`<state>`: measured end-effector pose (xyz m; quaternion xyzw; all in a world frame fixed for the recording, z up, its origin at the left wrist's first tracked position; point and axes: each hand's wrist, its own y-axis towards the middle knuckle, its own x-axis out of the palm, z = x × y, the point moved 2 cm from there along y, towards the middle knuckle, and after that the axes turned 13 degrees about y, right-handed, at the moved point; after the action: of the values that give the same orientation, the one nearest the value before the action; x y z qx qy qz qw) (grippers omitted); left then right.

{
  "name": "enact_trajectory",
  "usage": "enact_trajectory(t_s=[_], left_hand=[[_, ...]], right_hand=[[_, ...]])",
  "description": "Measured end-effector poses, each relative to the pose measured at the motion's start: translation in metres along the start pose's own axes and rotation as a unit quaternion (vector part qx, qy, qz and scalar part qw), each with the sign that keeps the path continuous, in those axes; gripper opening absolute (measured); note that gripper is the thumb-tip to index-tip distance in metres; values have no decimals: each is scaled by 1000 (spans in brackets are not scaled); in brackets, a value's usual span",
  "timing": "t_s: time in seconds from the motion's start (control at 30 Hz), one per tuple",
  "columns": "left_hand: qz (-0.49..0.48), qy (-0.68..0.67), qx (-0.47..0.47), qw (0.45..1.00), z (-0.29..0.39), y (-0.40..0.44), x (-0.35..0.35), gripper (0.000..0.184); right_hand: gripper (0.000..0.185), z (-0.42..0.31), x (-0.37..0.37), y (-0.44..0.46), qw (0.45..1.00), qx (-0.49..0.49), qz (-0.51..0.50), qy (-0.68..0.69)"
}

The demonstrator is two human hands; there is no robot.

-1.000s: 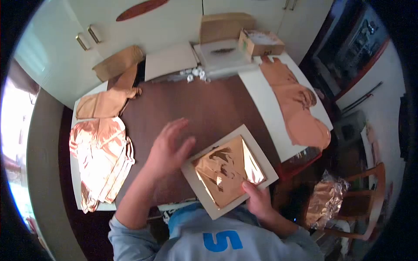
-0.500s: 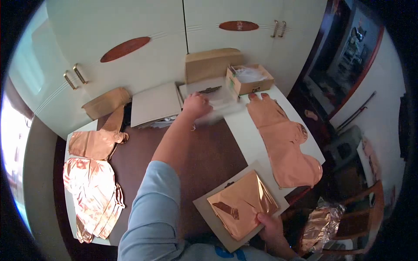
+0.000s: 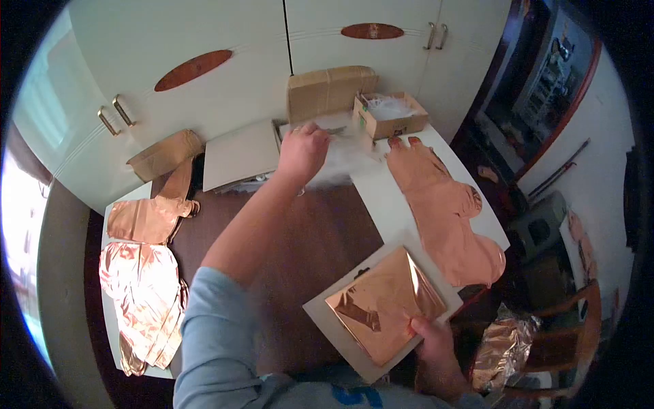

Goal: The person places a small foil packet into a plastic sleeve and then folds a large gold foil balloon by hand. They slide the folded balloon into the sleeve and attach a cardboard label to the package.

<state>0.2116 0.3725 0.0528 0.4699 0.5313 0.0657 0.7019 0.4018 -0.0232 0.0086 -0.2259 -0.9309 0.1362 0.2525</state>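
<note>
My left hand (image 3: 304, 155) is at the back of the table, its fingers closed on a clear plastic bag (image 3: 337, 160) that is blurred. In my right hand (image 3: 436, 344), at the front right, is a pale card (image 3: 320, 307) with a folded copper-coloured foil piece (image 3: 381, 310) on it. The thumb presses on the foil, and the other fingers are hidden beneath the card. A dark hanger slot shows at the card's upper edge.
Flattened copper foil shapes lie at the left (image 3: 143, 293) and right (image 3: 446, 218). At the back stand a stack of pale cards (image 3: 242, 155), an open cardboard box (image 3: 392, 126) and a brown carton (image 3: 330, 92). A chair (image 3: 579, 334) with wrapped foil (image 3: 504, 347) is at the lower right.
My left hand has gone from beside the card to the back and closed on the plastic, which has since shifted slightly. The card in my right hand has moved a little right and down.
</note>
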Motion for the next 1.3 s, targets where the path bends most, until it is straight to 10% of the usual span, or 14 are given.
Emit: enact_trajectory(t_s=[0.27,0.63,1.3], left_hand=[[-100,-5,10,995,55,-135,-151,7],[-193,4,117,974,64,-262,-221,19],[-393,-204,-22,896,57,-253,-236,21]], right_hand=[[22,6,29,5,957,213,-194,34],[46,87,9,-33,936,241,-237,101],[11,98,30,-94,983,6,-114,-143]])
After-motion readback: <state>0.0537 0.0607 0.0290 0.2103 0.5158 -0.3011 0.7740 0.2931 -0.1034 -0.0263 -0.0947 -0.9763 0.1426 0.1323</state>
